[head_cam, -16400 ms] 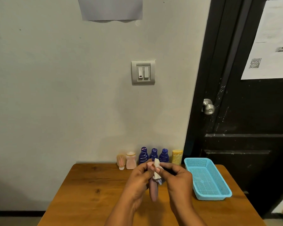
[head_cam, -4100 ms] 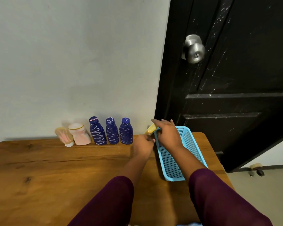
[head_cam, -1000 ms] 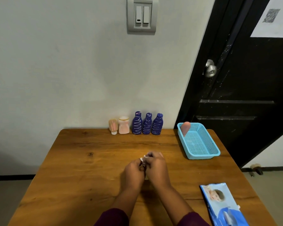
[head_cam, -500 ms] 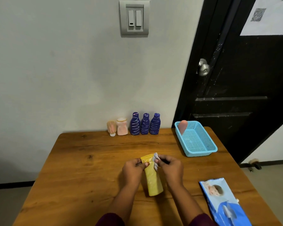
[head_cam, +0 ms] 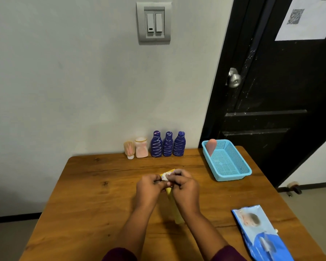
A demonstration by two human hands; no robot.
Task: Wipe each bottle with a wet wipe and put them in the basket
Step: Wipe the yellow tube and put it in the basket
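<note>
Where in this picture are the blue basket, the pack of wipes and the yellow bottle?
blue basket (head_cam: 231, 177): head view, on its front wall.
pack of wipes (head_cam: 260, 234): head view, middle of its printed face.
yellow bottle (head_cam: 177, 216): head view, on its lower body, the end nearest the camera.

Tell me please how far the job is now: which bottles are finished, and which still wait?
Done: one pink bottle leans inside the blue basket. In hand: the left hand and right hand grip the yellow bottle, a white wipe at its top end. Left: three blue bottles and two pale bottles stand by the wall.
</note>
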